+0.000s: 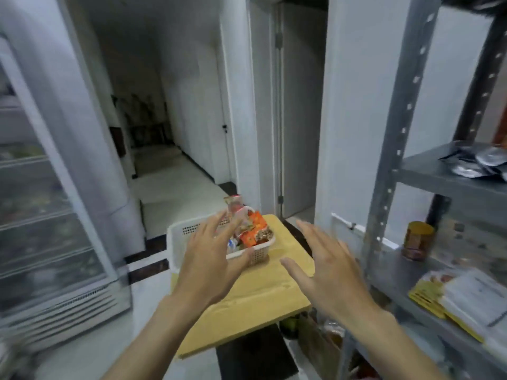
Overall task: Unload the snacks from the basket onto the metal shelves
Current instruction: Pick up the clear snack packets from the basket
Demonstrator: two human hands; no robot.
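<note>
White perforated plastic basket, heaped with red and orange snack packets, sits on the pale wooden desk left of your grey metal shelves. Your left hand overlaps it, your right hand hovers beside; all fingers spread wide, empty.

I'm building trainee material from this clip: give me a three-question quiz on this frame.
1. True or false: the white basket still holds snack packets.
2. What does the basket stand on?
3. Which hand is in front of the basket: A left hand, B right hand?

Key:
1. True.
2. A wooden board.
3. A; both hands are open and empty, and the metal shelves are on the right.
</note>
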